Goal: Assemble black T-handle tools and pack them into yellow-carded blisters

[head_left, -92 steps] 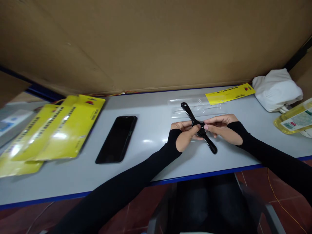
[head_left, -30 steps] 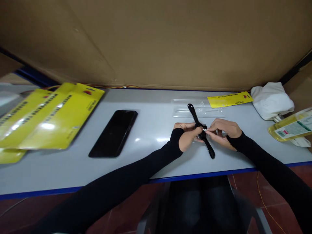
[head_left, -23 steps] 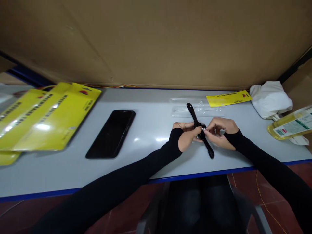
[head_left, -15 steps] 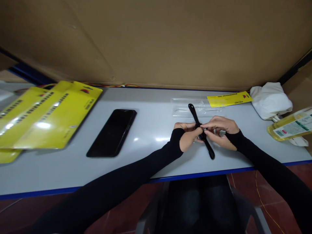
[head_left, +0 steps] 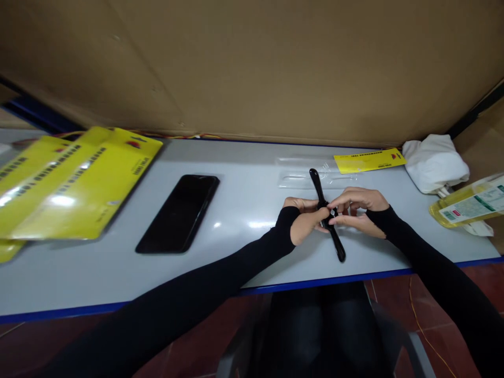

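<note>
A black spokeshave [head_left: 337, 242] with two long handles slants above the tabletop, one handle pointing away from me and the other toward me. My left hand [head_left: 305, 218] is closed around its middle, thumb on top. From the right, my right hand [head_left: 358, 210] has thumb and index finger at the same middle part, on either side of a small shiny bit [head_left: 333, 212] that is too small to name. My fingers hide much of the tool's body. Behind the hands lies a clear plastic blister tray [head_left: 299, 180], with a yellow printed card [head_left: 370, 160] beside it.
Several yellow woodworking tool packs [head_left: 82, 194] overlap at the left. A black phone [head_left: 179, 215] lies left of my arms. At the right are a white cloth bundle [head_left: 435, 163] and a bottle of yellow liquid [head_left: 468, 207]. A cardboard wall [head_left: 252, 68] backs the table.
The spokeshave has turned slightly, toward a steeper slant. My right thumb and index finger have parted a little, so the shiny bit between them shows more. The left hand keeps its hold.
</note>
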Motion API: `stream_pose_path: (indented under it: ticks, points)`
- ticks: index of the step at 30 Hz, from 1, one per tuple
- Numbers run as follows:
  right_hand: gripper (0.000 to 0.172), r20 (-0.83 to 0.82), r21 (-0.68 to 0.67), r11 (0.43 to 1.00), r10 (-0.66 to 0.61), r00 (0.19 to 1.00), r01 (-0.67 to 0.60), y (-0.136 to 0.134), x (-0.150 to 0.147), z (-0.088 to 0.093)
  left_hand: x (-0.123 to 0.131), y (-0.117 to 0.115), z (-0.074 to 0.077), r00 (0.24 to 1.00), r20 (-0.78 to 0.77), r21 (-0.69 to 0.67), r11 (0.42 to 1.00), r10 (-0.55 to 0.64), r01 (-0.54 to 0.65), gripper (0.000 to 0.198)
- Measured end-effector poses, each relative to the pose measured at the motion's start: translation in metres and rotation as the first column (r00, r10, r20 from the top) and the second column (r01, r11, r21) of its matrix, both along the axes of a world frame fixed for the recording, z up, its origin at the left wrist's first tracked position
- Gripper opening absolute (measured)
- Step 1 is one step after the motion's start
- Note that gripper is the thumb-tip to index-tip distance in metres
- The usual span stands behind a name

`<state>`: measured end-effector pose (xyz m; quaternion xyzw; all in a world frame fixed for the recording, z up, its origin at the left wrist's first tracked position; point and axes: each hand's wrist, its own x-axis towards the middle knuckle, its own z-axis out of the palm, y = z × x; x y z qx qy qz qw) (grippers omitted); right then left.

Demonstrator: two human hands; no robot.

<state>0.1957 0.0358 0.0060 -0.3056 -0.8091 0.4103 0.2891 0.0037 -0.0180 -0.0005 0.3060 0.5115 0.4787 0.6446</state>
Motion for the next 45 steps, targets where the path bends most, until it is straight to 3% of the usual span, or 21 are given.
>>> stream_pose_path:
  ticks: [7,12,19,22,28,35,45]
  points:
    - [0.039,0.006,0.114,0.990,-0.088,0.996,0.086,-0.004,-0.005,-0.002,0.001,-0.001,0.002,1.000,-0.025,-0.003,1.000,0.005,-0.005,0.015]
    - [0.032,0.000,0.198,0.977,-0.083,0.997,0.081,-0.006,-0.005,-0.002,0.000,0.001,-0.001,1.000,-0.025,0.011,1.000,0.006,-0.005,0.014]
    - [0.032,0.024,0.208,0.971,-0.124,0.992,0.116,-0.013,-0.005,0.004,-0.003,0.002,-0.005,1.000,0.000,0.025,1.000,0.000,0.000,0.006]
    - [0.038,0.045,0.138,0.978,-0.165,0.985,0.158,-0.014,-0.007,0.008,-0.003,0.002,-0.008,1.000,0.009,0.051,0.998,-0.027,0.027,0.004]
    - [0.032,0.046,-0.235,0.960,-0.149,0.988,0.156,-0.013,-0.012,0.011,-0.002,0.000,-0.011,0.999,0.005,0.076,0.996,-0.051,0.051,0.004]
    - [0.023,0.001,-0.251,0.960,-0.132,0.991,0.128,-0.011,-0.005,0.005,-0.002,0.001,-0.013,0.998,0.002,0.076,0.995,-0.058,0.058,0.004]
    - [0.040,0.107,-0.378,0.917,-0.095,0.990,0.129,-0.010,0.004,0.023,-0.003,0.003,-0.005,0.999,0.034,0.038,0.999,-0.030,0.029,0.009]
